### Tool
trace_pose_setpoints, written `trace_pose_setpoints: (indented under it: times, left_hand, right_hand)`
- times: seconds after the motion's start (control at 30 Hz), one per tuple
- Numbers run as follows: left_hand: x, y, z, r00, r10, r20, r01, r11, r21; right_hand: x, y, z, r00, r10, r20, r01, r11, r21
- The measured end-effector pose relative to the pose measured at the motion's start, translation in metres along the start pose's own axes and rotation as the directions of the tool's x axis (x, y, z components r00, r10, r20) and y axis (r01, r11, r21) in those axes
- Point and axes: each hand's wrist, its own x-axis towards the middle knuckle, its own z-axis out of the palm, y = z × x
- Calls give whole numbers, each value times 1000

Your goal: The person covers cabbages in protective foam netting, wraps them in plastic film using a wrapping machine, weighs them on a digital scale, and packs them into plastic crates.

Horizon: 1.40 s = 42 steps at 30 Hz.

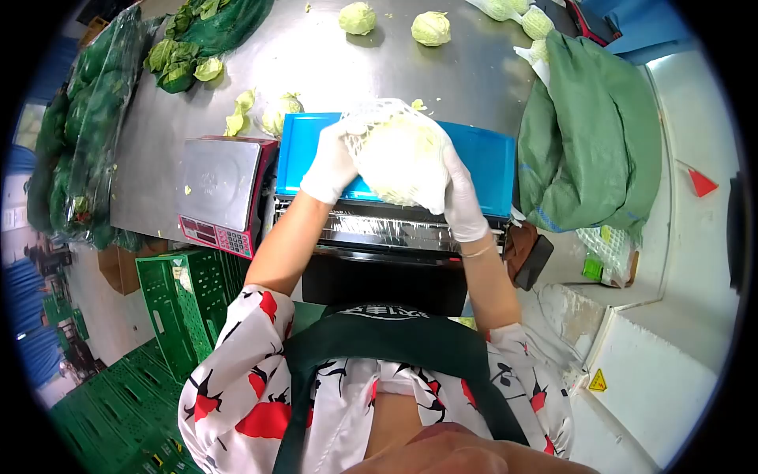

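Observation:
A pale cabbage (401,158) in a white foam net sleeve is held between my two gloved hands, above a blue-topped machine (482,162). My left hand (335,160) grips its left side, fingers partly hidden by the net. Against its right side presses my right hand (463,196), with the thumb and fingers curved round it. The net's gathered top edge lies toward the far side of the cabbage. Along the machine's front runs a shiny strip (387,231) of film or metal; I cannot tell which.
Left of the machine stands a scale (221,186). Two bare cabbages (358,18) (431,28) sit at the table's (316,55) back, and another cabbage (276,115) beside loose leaves. A green sack (600,134) lies right; green crates (178,304) stand lower left.

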Motion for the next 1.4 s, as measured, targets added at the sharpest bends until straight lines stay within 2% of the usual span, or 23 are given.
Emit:
trace_pose_setpoints:
  times: [0.1,0.13,0.17,0.2,0.23,0.3,0.33,0.37,0.47,0.6,0.7,0.73,0.83,0.9,1.0,1.03,1.13,1.17,1.23,1.27,1.3,1.37,1.4]
  left_hand:
    - [26,5,-34,983,-21,183,33,997,-67]
    - [22,7,-20,995,89,-39,-90,995,-36]
    - [28,20,-27,999,9,31,-7,998,-60]
    - [22,14,-33,951,234,-202,-125,889,441]
    - [7,7,-17,807,521,-279,-65,548,834]
    - [-7,-12,-19,516,830,212,-83,-198,977]
    - [-16,-18,-23,624,765,162,-113,-117,987]
    - [-25,-17,-19,875,471,114,-159,55,986]
    - [-31,-25,-1,958,285,-9,-77,288,954]
    - [-47,-33,-19,991,113,-75,41,278,960]
    - [-55,-30,-26,992,78,-95,52,433,900]
    - [-64,-28,-26,974,219,-66,-9,327,945]
    - [-116,-11,-28,809,579,104,-92,-49,995]
    - [-160,4,-57,738,623,259,115,-496,861]
    - [-205,-5,-84,776,569,272,298,-711,637]
    - [-209,-11,-81,793,559,242,312,-714,627]
    - [-198,-28,-76,777,618,124,390,-625,676]
    - [-191,-38,-85,770,630,101,285,-481,829]
    - [-183,-41,-97,783,595,180,154,-466,871]
    - [-182,-39,-94,786,618,20,149,-220,964]
    - [-186,-36,-91,873,487,36,19,-108,994]
    - [-200,-27,-76,968,210,141,-179,174,968]
    - [-211,-22,-57,979,93,181,-192,126,973]
  right_hand:
    - [-6,11,-3,985,-156,-80,139,972,-190]
    - [-13,21,0,966,-212,-146,156,933,-325]
    - [-22,32,3,940,-274,-205,156,877,-455]
    - [-27,39,4,921,-312,-232,167,857,-488]
    - [-29,40,3,917,-328,-227,153,815,-559]
    - [-36,44,5,908,-357,-220,117,720,-684]
    - [-30,45,-1,924,-339,-174,158,756,-635]
    - [-29,30,10,964,-221,-146,158,922,-352]
    - [-11,38,-6,974,-207,-92,173,942,-288]
    - [-21,33,-10,986,-90,-138,18,893,-449]
    - [-22,40,-13,985,-131,-110,52,841,-539]
    - [-23,42,-10,975,-197,-105,112,840,-530]
    - [-59,38,-21,837,-500,-224,28,448,-894]
    - [-97,35,-46,688,-725,-30,-71,-26,-997]
    - [-137,56,-62,703,-690,-172,-411,-197,-890]
    - [-142,59,-50,739,-607,-292,-504,-211,-837]
    - [-125,81,-42,776,-590,-221,-433,-245,-867]
    - [-118,86,-44,795,-549,-260,-412,-173,-895]
    - [-115,87,-55,805,-517,-290,-280,99,-955]
    - [-117,79,-56,818,-525,-235,-189,142,-972]
    - [-128,63,-60,884,-435,-174,-20,336,-942]
    - [-164,19,-33,955,-123,-271,-116,686,-718]
    - [-182,-3,-23,975,-26,-219,-152,637,-756]
